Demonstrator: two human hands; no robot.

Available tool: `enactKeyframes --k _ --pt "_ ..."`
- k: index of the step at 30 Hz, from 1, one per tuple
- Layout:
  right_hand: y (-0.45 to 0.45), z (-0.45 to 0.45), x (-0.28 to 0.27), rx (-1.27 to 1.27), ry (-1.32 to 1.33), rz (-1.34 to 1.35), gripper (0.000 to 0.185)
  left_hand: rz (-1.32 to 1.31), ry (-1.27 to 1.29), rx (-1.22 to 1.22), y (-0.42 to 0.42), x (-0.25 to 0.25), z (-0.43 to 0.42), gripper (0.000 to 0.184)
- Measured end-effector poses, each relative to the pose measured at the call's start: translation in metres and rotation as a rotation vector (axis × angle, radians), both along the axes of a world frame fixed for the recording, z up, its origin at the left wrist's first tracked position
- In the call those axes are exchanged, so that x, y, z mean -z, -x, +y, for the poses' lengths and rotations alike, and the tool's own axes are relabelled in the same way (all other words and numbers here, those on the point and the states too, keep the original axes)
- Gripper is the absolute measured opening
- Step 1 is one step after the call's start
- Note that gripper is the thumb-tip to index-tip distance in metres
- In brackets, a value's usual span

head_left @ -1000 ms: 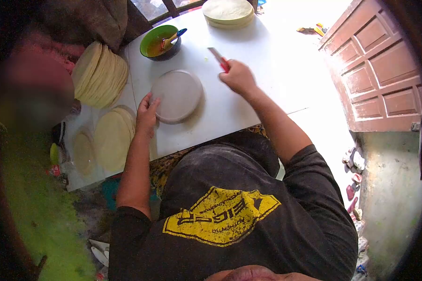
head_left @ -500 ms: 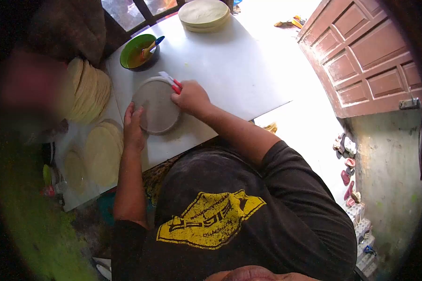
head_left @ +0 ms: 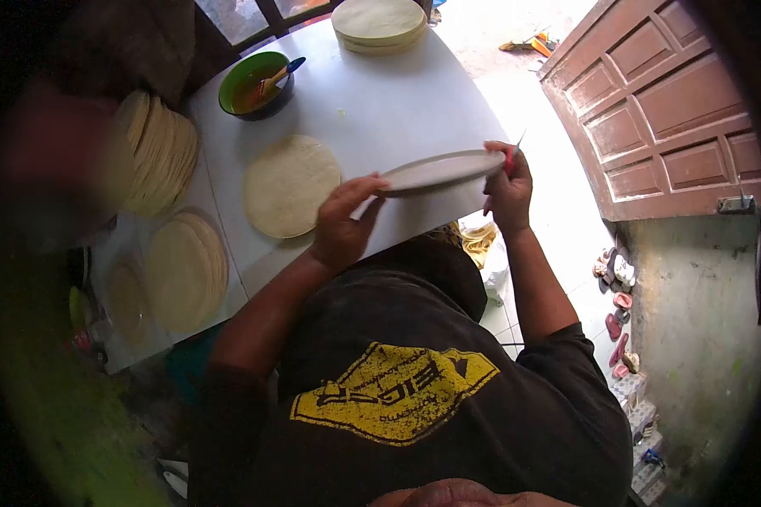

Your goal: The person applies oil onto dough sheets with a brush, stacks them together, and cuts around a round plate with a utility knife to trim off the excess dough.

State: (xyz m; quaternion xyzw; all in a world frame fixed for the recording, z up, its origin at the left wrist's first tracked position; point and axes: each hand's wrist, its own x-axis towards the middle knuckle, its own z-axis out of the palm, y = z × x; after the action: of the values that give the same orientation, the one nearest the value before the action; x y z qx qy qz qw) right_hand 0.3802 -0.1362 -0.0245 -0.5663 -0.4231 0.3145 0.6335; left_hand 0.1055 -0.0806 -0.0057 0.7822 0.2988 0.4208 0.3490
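Observation:
A round grey plate (head_left: 440, 173) is held tilted above the front edge of the white table, with my left hand (head_left: 347, 218) gripping its left edge. At its right edge, my right hand (head_left: 509, 190) is closed around a red-handled knife (head_left: 512, 156), whose blade points up, and the fingers also touch the plate. A pale round dough sheet (head_left: 292, 186) lies flat on the table, left of the plate. Behind it stands a green bowl (head_left: 256, 84) of orange-brown liquid with a brush (head_left: 277, 78) in it.
Stacks of round sheets stand at the far edge (head_left: 379, 24), the left side (head_left: 162, 152) and the front left (head_left: 186, 272) of the table (head_left: 397, 101). A blurred person is at the left. A brown door (head_left: 651, 110) and shoes (head_left: 619, 317) are at the right.
The grey plate has been lifted off the table and moved right, which uncovers the dough sheet. Both hands have moved right, and my right hand now touches the plate's edge while holding the knife.

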Motion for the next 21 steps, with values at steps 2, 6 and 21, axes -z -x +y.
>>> enactKeyframes --k 2,6,21 --pt "-0.017 -0.004 0.014 0.043 -0.060 0.010 0.034 0.058 -0.054 0.091 -0.017 -0.003 -0.003 0.022" --pt "-0.051 -0.021 0.011 -0.003 0.232 -0.019 0.041 0.069 -0.266 0.238 -0.033 0.016 0.011 0.022" --pt "0.023 0.068 -0.001 -0.061 0.521 -0.989 0.034 0.303 -0.254 0.206 0.005 0.017 0.011 0.030"
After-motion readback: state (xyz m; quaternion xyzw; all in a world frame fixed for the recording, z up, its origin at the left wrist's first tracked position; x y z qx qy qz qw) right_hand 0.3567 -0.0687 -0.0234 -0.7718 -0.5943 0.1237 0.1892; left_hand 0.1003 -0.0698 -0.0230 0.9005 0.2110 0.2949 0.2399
